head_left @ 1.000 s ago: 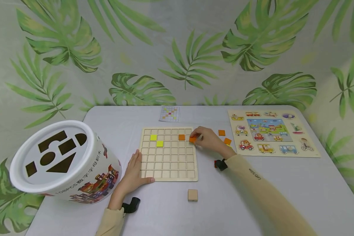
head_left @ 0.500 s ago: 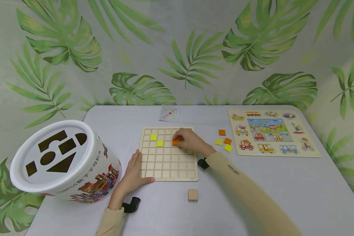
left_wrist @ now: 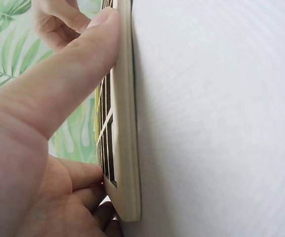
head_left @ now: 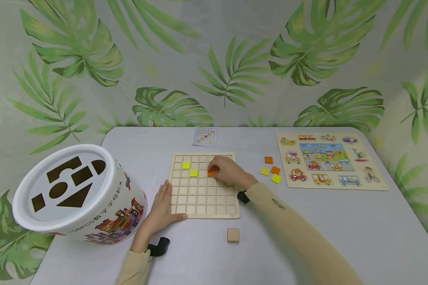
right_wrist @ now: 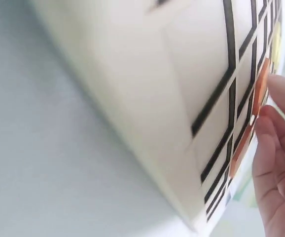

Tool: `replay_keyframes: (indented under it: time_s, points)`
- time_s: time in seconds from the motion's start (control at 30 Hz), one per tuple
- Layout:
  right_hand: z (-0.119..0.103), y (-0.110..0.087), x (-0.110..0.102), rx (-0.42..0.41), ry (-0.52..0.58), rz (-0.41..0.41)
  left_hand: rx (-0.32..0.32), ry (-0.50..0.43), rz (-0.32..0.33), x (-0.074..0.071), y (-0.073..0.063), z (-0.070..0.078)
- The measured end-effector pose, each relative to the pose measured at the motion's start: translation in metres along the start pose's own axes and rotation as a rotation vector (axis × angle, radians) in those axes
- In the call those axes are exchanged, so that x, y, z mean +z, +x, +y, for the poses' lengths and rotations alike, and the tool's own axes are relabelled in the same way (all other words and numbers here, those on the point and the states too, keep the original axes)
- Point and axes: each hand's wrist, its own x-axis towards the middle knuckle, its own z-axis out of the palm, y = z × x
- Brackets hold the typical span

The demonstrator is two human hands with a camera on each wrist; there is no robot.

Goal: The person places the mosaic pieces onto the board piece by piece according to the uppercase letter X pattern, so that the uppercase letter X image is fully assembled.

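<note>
Reading "108PCS" on tub (head_left: pixel 103 209) at nine o'clock; pinching orange tile (head_left: pixel 211 173) with right grip (head_left: pixel 232 171), touching grid board (head_left: pixel 214 217) with straight-fingered left grip (head_left: pixel 162 208).

In the head view the right hand (head_left: pixel 230 171) covers squares at the board's (head_left: pixel 204 200) 2 o'clock, part of the orange tile (head_left: pixel 211 173) it pinches and all of a second orange tile (right_wrist: pixel 239 154), which shows in the right wrist view. The card (head_left: pixel 205 137) at the board's 12 o'clock is too small to make out exactly. The tub's (head_left: pixel 103 206) holes show only dark. Both sleeves (head_left: pixel 296 233) leave the frame, at 7 and 5 o'clock. The right wrist view blurs the board's near edge; the left cuts off the left hand (head_left: pixel 161 208) at 8 o'clock.
</note>
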Motion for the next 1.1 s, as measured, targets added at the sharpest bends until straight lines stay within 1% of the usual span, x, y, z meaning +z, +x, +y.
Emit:
replay_keyframes:
  time_s: [0.1, 0.23, 0.37, 0.43, 0.53, 0.63, 0.7, 0.83, 0.97, 1.1]
  points:
    - [0.005, -0.008, -0.008, 0.005, 0.072, 0.029, -0.001, -0.002, 0.000, 0.000, 0.000, -0.001]
    - [0.017, -0.028, -0.025, 0.021, 0.172, 0.089, 0.002, 0.001, -0.001, 0.001, 0.001, -0.001]
    - [0.032, -0.055, -0.042, 0.042, 0.197, 0.138, 0.002, 0.000, -0.002, 0.001, 0.000, -0.001]
    - [0.040, -0.070, -0.049, 0.041, 0.198, 0.149, 0.002, -0.002, -0.003, 0.001, 0.000, -0.001]
    - [0.052, -0.093, -0.054, 0.053, 0.203, 0.149, 0.007, -0.003, -0.001, 0.001, 0.000, -0.001]
    - [0.064, -0.115, -0.055, 0.076, 0.208, 0.132, 0.010, -0.003, 0.003, 0.000, -0.001, -0.001]
    - [0.069, -0.129, -0.053, 0.107, 0.214, 0.110, 0.009, -0.003, 0.003, 0.000, -0.001, -0.001]
    - [0.075, -0.150, -0.047, 0.123, 0.222, 0.058, 0.010, -0.011, 0.004, -0.001, -0.001, 0.000]
    - [0.079, -0.160, -0.039, 0.117, 0.209, 0.019, 0.009, -0.013, 0.006, -0.001, -0.001, 0.000]
    - [0.078, -0.161, -0.033, 0.095, 0.142, 0.011, 0.009, -0.016, 0.008, 0.000, -0.001, 0.000]
